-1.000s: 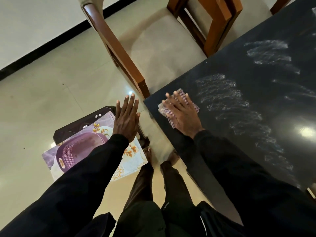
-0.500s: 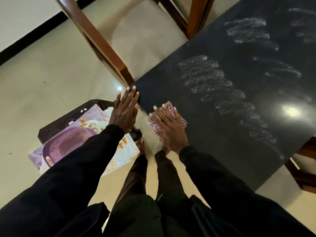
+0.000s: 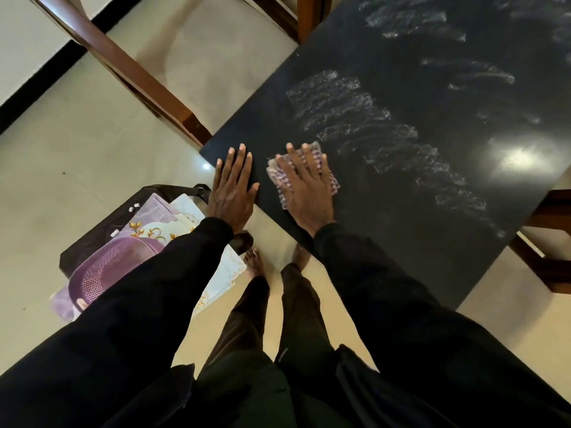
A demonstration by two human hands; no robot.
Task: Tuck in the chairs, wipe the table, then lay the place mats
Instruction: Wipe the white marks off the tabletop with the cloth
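My right hand [image 3: 309, 186] presses a purple-patterned cloth [image 3: 279, 180] flat on the black desk [image 3: 401, 211], near the desk's corner — fingers spread and straight, palm down, the grip splayed over the cloth rather than closed round it. The cloth's edges show on both sides of the hand. Beyond it, pale streaky smears [image 3: 355, 118] run in bands across the dark top, and a lamp glare [image 3: 519, 156] shines to the right.

My left hand [image 3: 233, 186] lies just beside the right, flat and empty, fingers apart, resting on the very corner of the desk with the heel hanging off the edge.

Below the left arm, on the floor, a dark stool [image 3: 102, 239] carries a stack of floral mats [image 3: 173, 223] with a purple perforated basket [image 3: 117, 264] lying on top. Brown wooden chairs stand around: one [image 3: 129, 69] angled at upper left, its seat out from the desk, and part of another [image 3: 543, 242] at the right edge. My bare feet [image 3: 255, 262] stand on the pale tiled floor [image 3: 77, 149], close to the desk's edge.
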